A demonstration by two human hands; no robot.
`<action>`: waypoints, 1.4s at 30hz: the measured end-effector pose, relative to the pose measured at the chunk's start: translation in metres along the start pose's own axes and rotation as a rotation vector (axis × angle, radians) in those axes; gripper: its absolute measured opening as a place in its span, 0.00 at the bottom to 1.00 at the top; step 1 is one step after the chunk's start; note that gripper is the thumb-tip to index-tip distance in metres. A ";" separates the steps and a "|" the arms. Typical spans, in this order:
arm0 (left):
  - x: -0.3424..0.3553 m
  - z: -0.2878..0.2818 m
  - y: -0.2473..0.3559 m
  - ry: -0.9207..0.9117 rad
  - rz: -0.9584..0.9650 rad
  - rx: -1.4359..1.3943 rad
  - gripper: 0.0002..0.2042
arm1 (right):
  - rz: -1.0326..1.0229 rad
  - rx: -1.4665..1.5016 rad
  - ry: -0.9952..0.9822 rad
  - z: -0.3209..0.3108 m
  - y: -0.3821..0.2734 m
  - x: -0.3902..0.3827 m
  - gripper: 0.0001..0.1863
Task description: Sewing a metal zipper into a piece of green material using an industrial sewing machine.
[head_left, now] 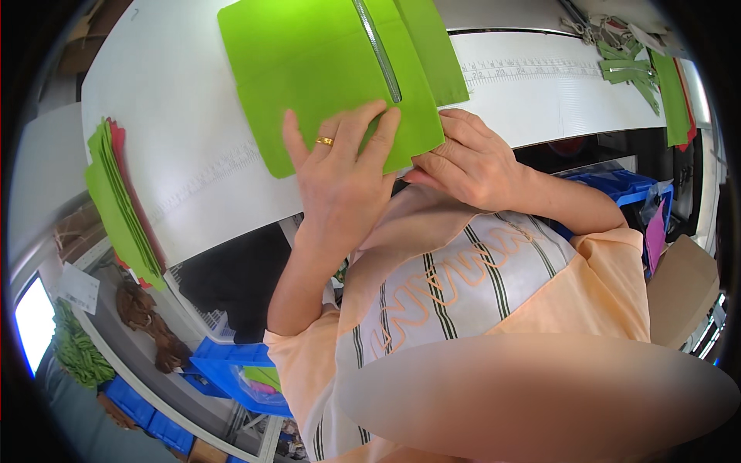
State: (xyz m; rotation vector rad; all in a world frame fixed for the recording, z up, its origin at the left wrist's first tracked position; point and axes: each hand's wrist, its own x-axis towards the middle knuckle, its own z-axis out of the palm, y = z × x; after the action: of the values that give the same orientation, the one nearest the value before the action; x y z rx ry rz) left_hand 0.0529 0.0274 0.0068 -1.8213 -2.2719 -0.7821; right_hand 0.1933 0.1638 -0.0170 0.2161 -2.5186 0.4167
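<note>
A: Currently, what is the status at the left of the white table (177,100)?

B: A stack of green and red felt pieces (116,201) lies at the edge, untouched.

A: And the workpiece?

B: The green felt panel (309,69) lies flat at the near edge, its grey zipper (378,50) already set in. The left hand (340,170) presses it, fingers spread and flat. The right hand (471,158) pinches the panel's lower corner, fingers curled.

A: Remaining?

B: Judged from this, corner finishing; green strips (629,73) wait far right.

A gold ring sits on the left hand (340,166); short peach sleeves, striped white shirt front with orange lettering.
</note>
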 end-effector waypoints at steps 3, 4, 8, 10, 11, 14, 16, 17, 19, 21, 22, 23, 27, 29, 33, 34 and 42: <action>0.001 -0.002 0.001 -0.065 -0.042 -0.002 0.19 | 0.011 0.008 0.020 0.000 0.000 -0.001 0.21; 0.002 -0.002 0.000 -0.065 -0.042 -0.003 0.19 | 0.004 0.000 0.027 0.001 0.000 -0.001 0.22; 0.003 -0.004 -0.001 -0.070 -0.036 -0.020 0.20 | 0.016 0.011 0.045 0.001 0.001 -0.002 0.23; 0.003 -0.004 0.000 -0.075 -0.036 -0.024 0.20 | 0.005 -0.003 0.037 0.002 0.001 -0.003 0.23; 0.003 -0.004 0.000 -0.063 -0.029 -0.021 0.19 | 0.012 0.010 0.057 0.002 0.001 -0.003 0.23; 0.003 -0.003 -0.001 -0.049 -0.015 -0.022 0.19 | 0.016 0.003 0.058 0.004 0.000 -0.003 0.23; 0.003 -0.003 -0.002 -0.047 -0.009 -0.026 0.19 | 0.005 -0.023 0.061 0.003 0.000 -0.002 0.22; 0.003 -0.003 -0.002 -0.054 -0.009 -0.036 0.19 | 0.011 -0.009 0.068 0.002 0.000 -0.001 0.22; 0.003 -0.003 -0.002 -0.060 -0.010 -0.045 0.18 | 0.013 -0.016 0.045 0.001 -0.001 -0.001 0.22; 0.003 -0.004 -0.002 -0.065 -0.011 -0.053 0.18 | 0.019 -0.008 0.054 0.000 -0.001 -0.002 0.21; 0.004 -0.004 -0.002 -0.064 -0.011 -0.054 0.18 | 0.018 -0.018 0.026 0.001 -0.001 -0.003 0.21; 0.005 -0.004 -0.002 -0.066 -0.003 -0.054 0.18 | 0.020 -0.011 0.049 0.002 -0.001 -0.004 0.21; 0.007 -0.005 -0.003 -0.070 0.054 -0.037 0.20 | 0.018 -0.024 0.062 0.005 0.000 -0.007 0.20; 0.006 -0.006 -0.002 -0.112 0.064 -0.016 0.22 | 0.008 -0.031 0.057 -0.001 0.001 -0.007 0.19; 0.003 -0.002 0.000 -0.099 0.099 0.050 0.24 | 0.001 0.240 -0.059 -0.033 0.010 -0.001 0.18; 0.002 0.000 0.001 -0.111 0.112 0.063 0.24 | -0.008 0.350 -0.046 -0.040 0.014 0.002 0.17; -0.006 0.009 0.004 0.004 0.167 0.152 0.29 | -0.013 -0.070 -0.106 -0.011 0.052 0.020 0.18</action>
State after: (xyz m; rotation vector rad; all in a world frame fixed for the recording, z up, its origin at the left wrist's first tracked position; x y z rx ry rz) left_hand 0.0602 0.0273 -0.0019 -1.9056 -2.0803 -0.5691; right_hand 0.1699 0.2155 -0.0094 0.2320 -2.6289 0.3185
